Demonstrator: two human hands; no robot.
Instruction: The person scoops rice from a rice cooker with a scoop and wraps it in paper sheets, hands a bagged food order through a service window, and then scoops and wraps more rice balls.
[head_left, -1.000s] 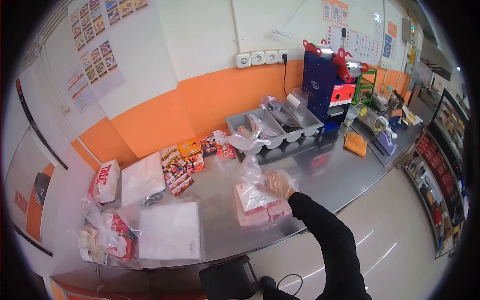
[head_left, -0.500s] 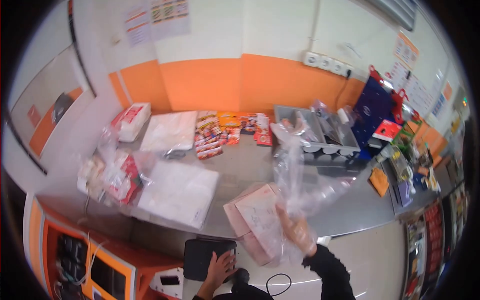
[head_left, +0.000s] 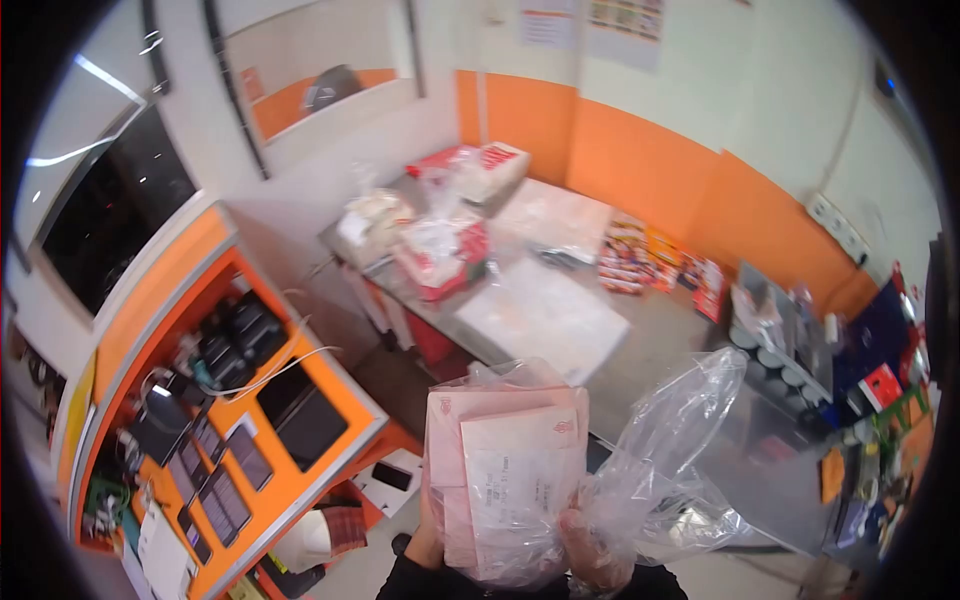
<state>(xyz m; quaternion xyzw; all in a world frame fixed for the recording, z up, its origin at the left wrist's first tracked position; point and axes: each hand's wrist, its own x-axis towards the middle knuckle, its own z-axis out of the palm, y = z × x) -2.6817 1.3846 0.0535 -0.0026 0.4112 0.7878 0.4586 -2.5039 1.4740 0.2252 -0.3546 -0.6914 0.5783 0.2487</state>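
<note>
Close in front of me is a clear plastic bag (head_left: 665, 450) with pale pink takeaway boxes (head_left: 520, 480) inside. The front box carries a printed label and a small red mark. My right hand (head_left: 595, 550) is closed on the bag at the lower right of the boxes, and loose plastic flares out to the right above it. My left hand (head_left: 428, 530) holds the bagged boxes at their lower left side; most of its fingers are hidden behind them.
A steel table (head_left: 640, 385) bears white sheet stacks (head_left: 540, 310), sachets (head_left: 625, 250), bagged goods (head_left: 445, 245) and a grey cup-and-bag organiser (head_left: 770, 335). To the left, an orange counter (head_left: 345, 440) holds phones and tablets. A navy bag (head_left: 875, 335) stands far right.
The view has swung left towards the orange counter. The bagged boxes have come up off the table edge, closer to me. My left hand has moved from the black box below onto them.
</note>
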